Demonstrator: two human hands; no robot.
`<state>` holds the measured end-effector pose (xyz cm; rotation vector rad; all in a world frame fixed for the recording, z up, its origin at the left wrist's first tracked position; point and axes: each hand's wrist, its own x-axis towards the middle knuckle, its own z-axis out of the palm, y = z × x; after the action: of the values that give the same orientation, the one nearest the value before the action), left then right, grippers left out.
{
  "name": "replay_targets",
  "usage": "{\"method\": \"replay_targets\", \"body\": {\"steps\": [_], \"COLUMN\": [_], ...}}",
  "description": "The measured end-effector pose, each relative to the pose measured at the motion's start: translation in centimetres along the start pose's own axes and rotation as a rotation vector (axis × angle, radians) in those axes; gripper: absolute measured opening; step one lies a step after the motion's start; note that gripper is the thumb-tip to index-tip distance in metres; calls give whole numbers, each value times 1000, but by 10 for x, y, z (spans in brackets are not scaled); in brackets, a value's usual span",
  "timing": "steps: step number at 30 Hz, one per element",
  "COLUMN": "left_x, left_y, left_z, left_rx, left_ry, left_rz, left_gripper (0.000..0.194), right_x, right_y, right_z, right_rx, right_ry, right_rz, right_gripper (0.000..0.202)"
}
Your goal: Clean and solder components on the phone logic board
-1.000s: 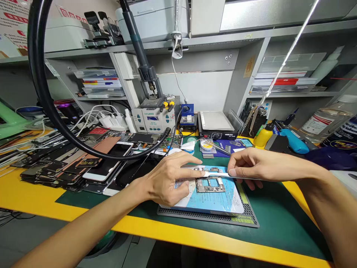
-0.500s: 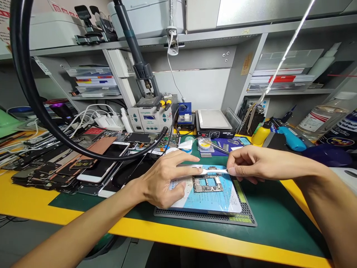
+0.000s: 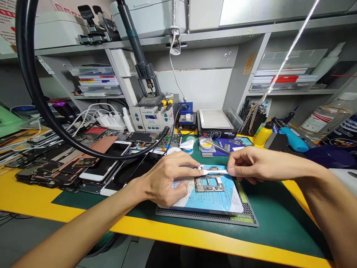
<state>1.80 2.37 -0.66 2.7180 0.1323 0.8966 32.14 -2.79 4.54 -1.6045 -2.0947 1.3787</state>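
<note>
A slim white stick, which looks like a cotton swab, lies level across the upper edge of a phone circuit board. My right hand pinches its right end between thumb and bent fingers. On the left, my left hand reaches over with fingers stretched out and thumb apart, its index fingertip touching the stick's left end. Beneath the board is a flat blue-and-white printed box, resting on a grey perforated mat. My left fingers partly cover the board's upper left.
A stack of phone parts fills the left. Behind stand a soldering station and a black-based heating plate; tweezers lie before them. A thick black hose arches over the left. At right are bottles.
The view has shifted slightly, so everything sits a little further right. Both hands and the white stick keep nearly the same places relative to the board.
</note>
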Motion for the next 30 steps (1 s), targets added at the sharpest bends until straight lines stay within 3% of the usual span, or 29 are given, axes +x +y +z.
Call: {"method": "replay_targets", "body": {"steps": [11,30], "left_x": [2,-1], "left_y": [-3,2], "left_z": [3,0], "left_rx": [-1,26], "left_ry": [28,23], "left_rz": [33,-24], "left_gripper": [44,44], "right_x": [0,0], "right_y": [-1,-1], "right_z": [1,0], "right_rx": [-17,16], "right_ry": [5,0], "right_rz": [11,-1], "right_gripper": [30,29]}}
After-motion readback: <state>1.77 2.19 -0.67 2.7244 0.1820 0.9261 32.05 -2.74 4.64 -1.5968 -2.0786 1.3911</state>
